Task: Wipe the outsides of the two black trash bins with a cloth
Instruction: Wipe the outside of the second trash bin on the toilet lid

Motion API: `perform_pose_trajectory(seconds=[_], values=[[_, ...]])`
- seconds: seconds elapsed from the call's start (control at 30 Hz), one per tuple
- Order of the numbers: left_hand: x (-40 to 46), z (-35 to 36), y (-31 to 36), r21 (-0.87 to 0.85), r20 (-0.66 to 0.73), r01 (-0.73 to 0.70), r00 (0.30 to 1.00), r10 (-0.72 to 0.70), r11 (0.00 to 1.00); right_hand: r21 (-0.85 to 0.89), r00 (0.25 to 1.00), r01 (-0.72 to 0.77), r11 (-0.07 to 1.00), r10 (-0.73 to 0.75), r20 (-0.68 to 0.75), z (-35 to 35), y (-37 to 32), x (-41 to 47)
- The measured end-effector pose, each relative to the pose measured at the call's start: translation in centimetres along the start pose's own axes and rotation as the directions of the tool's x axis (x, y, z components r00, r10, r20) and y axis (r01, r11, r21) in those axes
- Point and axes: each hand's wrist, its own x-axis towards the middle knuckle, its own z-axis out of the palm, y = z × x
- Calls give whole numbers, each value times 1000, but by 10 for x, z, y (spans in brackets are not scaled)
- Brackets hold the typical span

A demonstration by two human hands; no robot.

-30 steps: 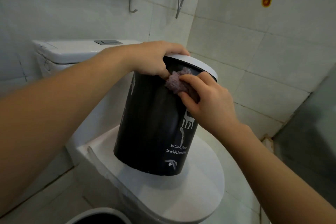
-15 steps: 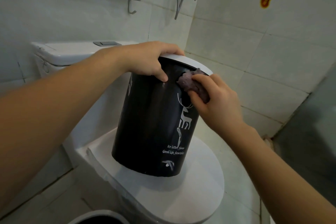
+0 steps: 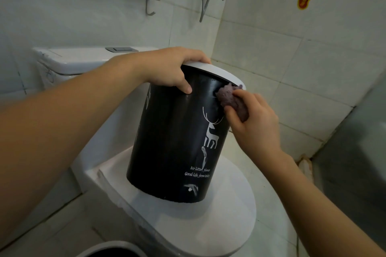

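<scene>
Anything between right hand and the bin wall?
Head view: the purple cloth, pressed by the right hand against the black bin under its white rim.
</scene>
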Motion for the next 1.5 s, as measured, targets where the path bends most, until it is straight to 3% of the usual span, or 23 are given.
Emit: perform_pose_trajectory(seconds=[0.17,0.37,0.47,0.77,1.0,1.27,1.5], values=[[0,1,2,1,9,-11,1000,11,1000,-32,980,200,979,-200,27,5,-20,2],[-1,0,0,-1,-2,-6,1000,6,1000,-33,1000,24,999,-24,-6,-3,11,5],[0,0,-1,-1,0,1,1000,-1,1000,-17,999,38,999,-38,-4,-2,8,6],[0,0,-4,-18,0,-4,1000,4,1000,5,931,356,934,-356,80,4,15,-26],[1,-1,-7,-18,-9,-2,1000,2,1000,-1,996,90,996,-90,8,2,8,6],[-1,-1,-8,-49,-10,6,1000,-7,999,-9,936,342,940,-340,90,12,12,-38],[0,4,-8,-68,-85,1,996,-7,998,17,977,212,977,-212,31,11,8,-23]])
